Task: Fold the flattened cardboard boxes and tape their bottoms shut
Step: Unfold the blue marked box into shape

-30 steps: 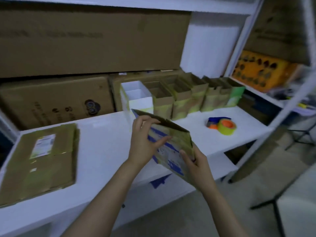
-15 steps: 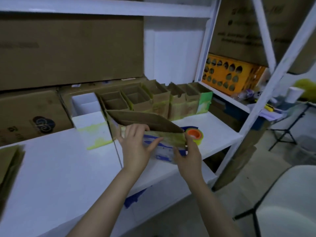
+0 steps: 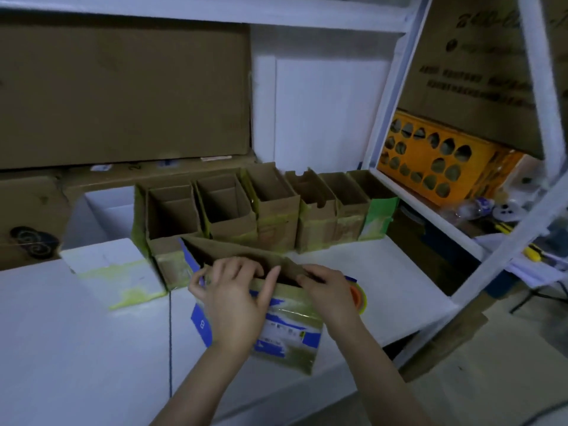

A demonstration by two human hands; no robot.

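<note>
A person stood at a white shelf (image 3: 92,348), holding a half-opened blue-printed cardboard box (image 3: 285,327) upright at its front, before a row of finished boxes (image 3: 276,216). The left hand (image 3: 233,290) gripped the near wall, fingers hooked over the rim into the narrow opening. The right hand (image 3: 332,290) pinched the rim's right end. To square it well, I judged, both hands should draw the long walls apart evenly (working the creases, not the taped panel). A tape roll (image 3: 360,299) lay just behind the right hand.
</note>
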